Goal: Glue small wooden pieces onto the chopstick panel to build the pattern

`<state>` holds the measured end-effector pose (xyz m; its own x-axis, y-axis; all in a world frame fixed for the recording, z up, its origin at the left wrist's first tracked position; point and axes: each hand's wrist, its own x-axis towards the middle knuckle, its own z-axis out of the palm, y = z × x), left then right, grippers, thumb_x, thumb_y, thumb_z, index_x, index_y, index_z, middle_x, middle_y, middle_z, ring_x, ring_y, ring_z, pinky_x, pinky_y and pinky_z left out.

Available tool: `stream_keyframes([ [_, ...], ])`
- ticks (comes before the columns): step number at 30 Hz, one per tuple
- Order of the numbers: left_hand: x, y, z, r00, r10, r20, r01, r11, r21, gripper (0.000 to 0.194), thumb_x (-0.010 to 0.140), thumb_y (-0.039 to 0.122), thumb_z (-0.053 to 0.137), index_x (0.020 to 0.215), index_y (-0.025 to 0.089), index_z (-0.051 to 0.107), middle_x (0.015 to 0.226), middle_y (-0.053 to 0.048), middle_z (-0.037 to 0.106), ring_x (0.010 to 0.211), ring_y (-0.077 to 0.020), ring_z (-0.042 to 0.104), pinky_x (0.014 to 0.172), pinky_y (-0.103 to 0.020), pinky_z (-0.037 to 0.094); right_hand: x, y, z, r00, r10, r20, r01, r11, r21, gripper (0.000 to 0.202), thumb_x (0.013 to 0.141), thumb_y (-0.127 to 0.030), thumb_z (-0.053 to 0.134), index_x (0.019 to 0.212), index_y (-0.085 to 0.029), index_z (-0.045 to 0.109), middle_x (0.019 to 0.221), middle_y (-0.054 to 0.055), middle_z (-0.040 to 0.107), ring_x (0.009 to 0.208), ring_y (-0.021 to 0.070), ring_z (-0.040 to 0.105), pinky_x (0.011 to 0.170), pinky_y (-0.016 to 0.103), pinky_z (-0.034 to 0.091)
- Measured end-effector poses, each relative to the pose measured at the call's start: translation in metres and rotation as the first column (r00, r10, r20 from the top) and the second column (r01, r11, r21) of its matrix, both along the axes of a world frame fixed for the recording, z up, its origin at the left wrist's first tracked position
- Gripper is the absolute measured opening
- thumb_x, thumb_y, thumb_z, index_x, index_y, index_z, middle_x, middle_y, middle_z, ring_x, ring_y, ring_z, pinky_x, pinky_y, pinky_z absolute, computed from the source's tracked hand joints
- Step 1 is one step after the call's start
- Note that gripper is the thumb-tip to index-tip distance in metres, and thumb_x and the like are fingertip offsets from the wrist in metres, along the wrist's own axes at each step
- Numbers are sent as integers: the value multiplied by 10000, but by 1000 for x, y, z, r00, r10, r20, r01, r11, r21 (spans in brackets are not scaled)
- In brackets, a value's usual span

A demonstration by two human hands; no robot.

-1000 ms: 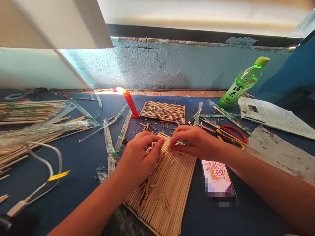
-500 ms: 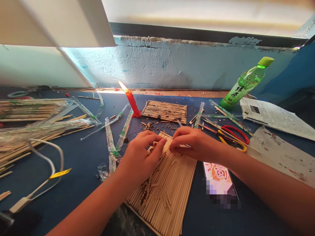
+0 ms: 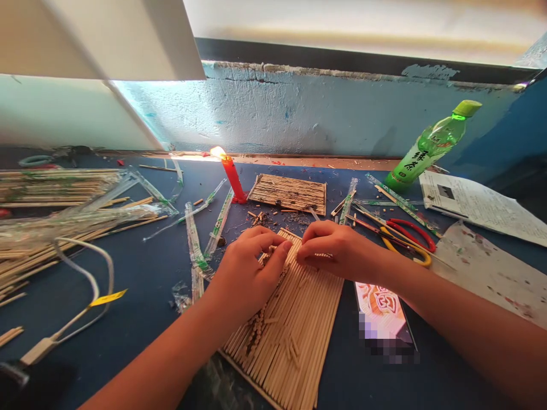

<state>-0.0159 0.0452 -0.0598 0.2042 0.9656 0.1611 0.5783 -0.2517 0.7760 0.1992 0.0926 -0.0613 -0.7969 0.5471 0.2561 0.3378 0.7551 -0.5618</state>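
Note:
A panel of wooden sticks laid side by side lies on the table under both hands. My left hand is over its far left part, thumb and fingers pinched together; what they hold, if anything, is hidden. Close beside it, my right hand is also closed, with its fingertips low over the panel's far end and their contents hidden. A curved row of small stick pieces runs along the panel near my left hand. Several loose short sticks rest on the panel.
A lit red candle stands beyond my left hand, near a smaller stick panel. Scissors, a phone, a green bottle and papers are to the right. Bundled sticks and a white cable lie left.
The whole view has shifted slightly, with things appearing a little further right. Both hands keep nearly the same pose over the panel. The candle flame looks lower and rounder.

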Motion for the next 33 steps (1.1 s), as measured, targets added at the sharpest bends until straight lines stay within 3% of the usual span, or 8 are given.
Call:
stream_keyframes([
  [17,0,0,-1,1000,-8,-5,8,1000,4,188,946,319,550,894,242,713,924,-23,651,868,-195,601,769,-354,460,1,2,-3,1000,19,-10,-19,1000,5,136,936,-224,583,892,-190,707,905,44,593,803,126,564,753,282,478],
  [28,-1,-1,0,1000,-10,-8,10,1000,3,205,949,319,537,875,234,709,914,-32,652,863,-203,597,741,-355,459,1,1,-5,999,25,-24,-22,996,86,129,931,-208,582,889,-193,703,907,51,616,808,131,574,744,287,485],
  [33,0,0,0,1000,-10,-8,10,1000,6,194,950,316,546,880,235,708,901,-19,639,860,-193,595,765,-360,454,2,1,-6,998,21,-67,-18,999,47,77,898,-201,628,909,-203,704,917,44,614,810,129,579,753,288,499],
])
